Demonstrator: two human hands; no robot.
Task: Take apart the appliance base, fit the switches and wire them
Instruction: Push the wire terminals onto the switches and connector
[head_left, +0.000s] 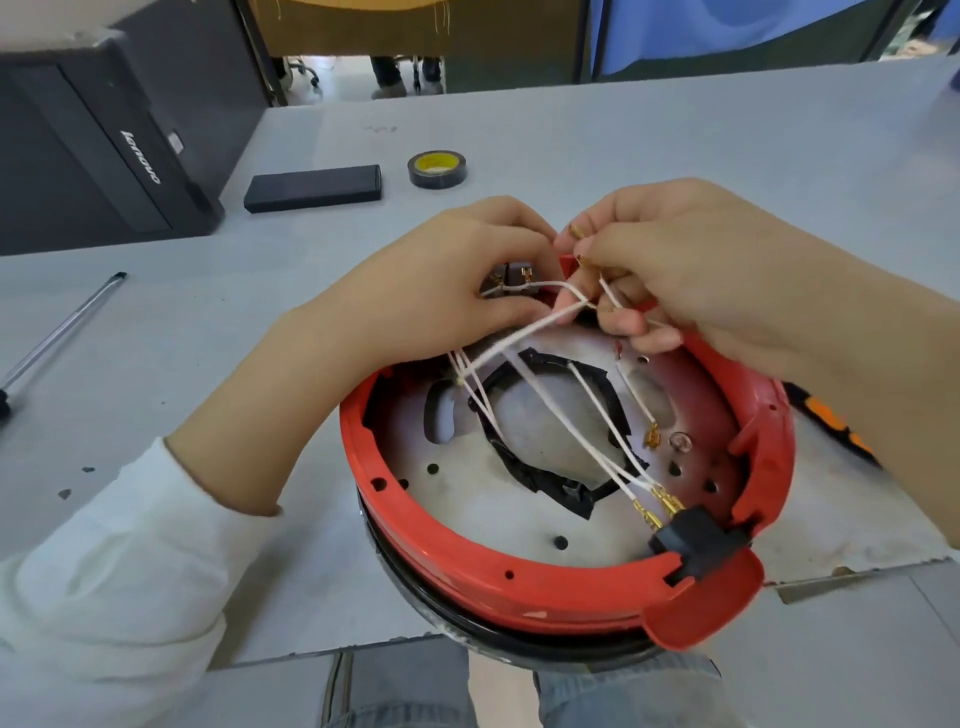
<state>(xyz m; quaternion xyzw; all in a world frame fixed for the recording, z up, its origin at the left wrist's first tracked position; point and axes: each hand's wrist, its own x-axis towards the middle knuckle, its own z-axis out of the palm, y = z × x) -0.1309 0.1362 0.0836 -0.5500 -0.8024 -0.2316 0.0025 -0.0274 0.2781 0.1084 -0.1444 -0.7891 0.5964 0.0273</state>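
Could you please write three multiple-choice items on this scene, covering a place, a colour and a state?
1. Where does the roll of black tape with a yellow core lie?
A. inside the base
B. on the grey table, beyond the hands
C. on the printer

2. What colour is the round plastic appliance base?
A. red
B. blue
C. white

3. What is the right hand doing?
A. lying flat
B. gripping a screwdriver
C. pinching thin white wires

Key: 1 B, it sits beside the flat black box; 2 A, its rim is red; 3 C, its fingers close on wires.

Upturned red appliance base (519, 587) near table edge, white wires (587, 415) looping across its open inside.
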